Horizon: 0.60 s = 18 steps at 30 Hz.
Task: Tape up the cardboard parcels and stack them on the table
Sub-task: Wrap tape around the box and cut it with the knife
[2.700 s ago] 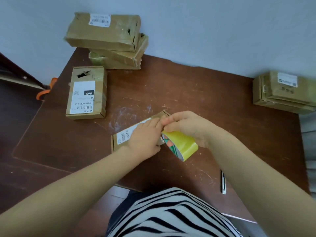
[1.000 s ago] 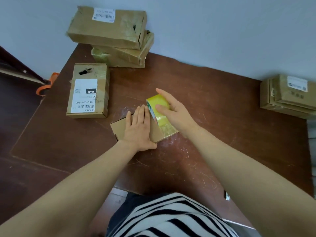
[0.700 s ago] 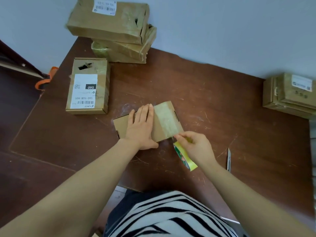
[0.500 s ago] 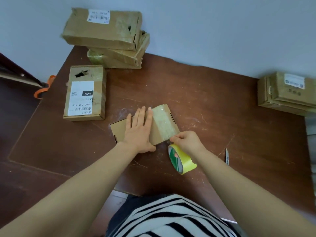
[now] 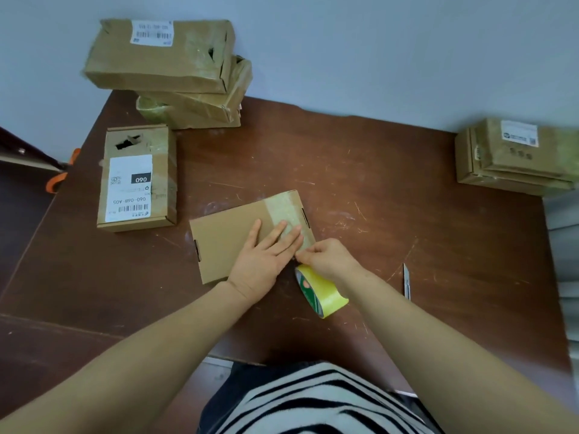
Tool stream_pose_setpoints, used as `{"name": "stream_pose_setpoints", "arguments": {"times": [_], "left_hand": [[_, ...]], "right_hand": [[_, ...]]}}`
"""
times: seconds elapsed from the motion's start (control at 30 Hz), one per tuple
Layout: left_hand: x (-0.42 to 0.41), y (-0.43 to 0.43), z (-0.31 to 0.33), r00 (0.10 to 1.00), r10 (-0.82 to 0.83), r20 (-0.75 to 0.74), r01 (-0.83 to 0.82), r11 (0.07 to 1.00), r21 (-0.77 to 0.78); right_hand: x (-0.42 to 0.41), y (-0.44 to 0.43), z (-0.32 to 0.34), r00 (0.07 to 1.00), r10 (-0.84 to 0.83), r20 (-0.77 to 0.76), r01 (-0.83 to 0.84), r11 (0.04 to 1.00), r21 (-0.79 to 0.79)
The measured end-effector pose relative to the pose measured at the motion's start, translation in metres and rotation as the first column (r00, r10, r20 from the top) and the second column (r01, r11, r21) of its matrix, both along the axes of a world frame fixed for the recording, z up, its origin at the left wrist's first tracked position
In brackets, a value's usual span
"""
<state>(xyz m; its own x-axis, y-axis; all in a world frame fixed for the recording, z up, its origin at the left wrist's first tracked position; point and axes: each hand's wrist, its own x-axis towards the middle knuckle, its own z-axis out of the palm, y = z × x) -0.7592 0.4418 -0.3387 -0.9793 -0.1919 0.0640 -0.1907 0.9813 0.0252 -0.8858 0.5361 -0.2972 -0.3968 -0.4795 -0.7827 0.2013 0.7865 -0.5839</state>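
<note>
- Yellow glossy roll stood on edge just beside the parcel, after being drawn back across it.
- Right hand pinched the tape at the parcel's near edge; cutting likely next.
- Left hand, flat and straight-fingered, had slid onto the translucent tape.
- The flat matt parcel lay mid-table; stack far left.

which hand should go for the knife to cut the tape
Right, probably: the knife lies just right of the right hand, while the left hand lies flat on the parcel, pinning it. The right hand holds the tape roll and must free up first.
</note>
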Motion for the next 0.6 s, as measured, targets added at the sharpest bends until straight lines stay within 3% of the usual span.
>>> {"name": "stream_pose_setpoints", "arguments": {"times": [0.07, 0.17, 0.23, 0.27, 0.33, 0.37, 0.4, 0.47, 0.5, 0.53, 0.6], "left_hand": [[-0.008, -0.014, 0.003, 1.000, -0.016, -0.008, 0.017, 0.996, 0.083], [-0.017, -0.028, 0.010, 0.995, -0.026, 0.094, 0.007, 0.979, 0.205], [-0.013, -0.019, 0.015, 0.993, 0.104, 0.054, -0.115, 0.958, 0.263], [-0.008, -0.011, 0.020, 0.970, 0.241, 0.020, -0.232, 0.905, 0.357], [0.004, 0.007, 0.029, 0.824, 0.566, 0.031, -0.461, 0.637, 0.618], [0.005, 0.013, 0.034, 0.730, 0.663, 0.163, -0.550, 0.430, 0.716], [0.003, 0.016, 0.038, 0.628, 0.685, 0.369, -0.617, 0.149, 0.773], [-0.008, 0.018, 0.043, 0.487, 0.503, 0.714, -0.596, -0.407, 0.693], [-0.014, 0.017, 0.045, 0.464, 0.426, 0.777, -0.539, -0.560, 0.629], [-0.021, 0.016, 0.044, 0.453, 0.393, 0.800, -0.484, -0.645, 0.591], [-0.032, 0.015, 0.042, 0.430, 0.388, 0.815, -0.384, -0.739, 0.554]], "right_hand": [[0.004, 0.004, 0.003, 0.994, -0.039, 0.101, 0.044, 0.998, -0.042], [0.011, 0.012, 0.002, 0.995, -0.064, 0.073, 0.072, 0.991, -0.113], [0.013, 0.016, 0.000, 0.987, -0.138, 0.078, 0.150, 0.972, -0.183], [0.012, 0.018, 0.000, 0.984, -0.157, 0.079, 0.170, 0.963, -0.211], [0.011, 0.019, 0.001, 0.985, -0.156, 0.072, 0.169, 0.953, -0.250], [0.011, 0.019, 0.002, 0.986, -0.149, 0.069, 0.162, 0.951, -0.262], [0.012, 0.018, 0.003, 0.988, -0.139, 0.066, 0.152, 0.952, -0.265], [0.011, 0.018, 0.007, 0.993, -0.110, 0.042, 0.117, 0.962, -0.246], [0.008, 0.022, 0.008, 0.994, -0.106, -0.005, 0.102, 0.967, -0.232], [0.004, 0.028, 0.007, 0.988, -0.126, -0.091, 0.103, 0.969, -0.225], [-0.011, 0.051, 0.003, 0.913, -0.199, -0.356, 0.131, 0.970, -0.206]]}}
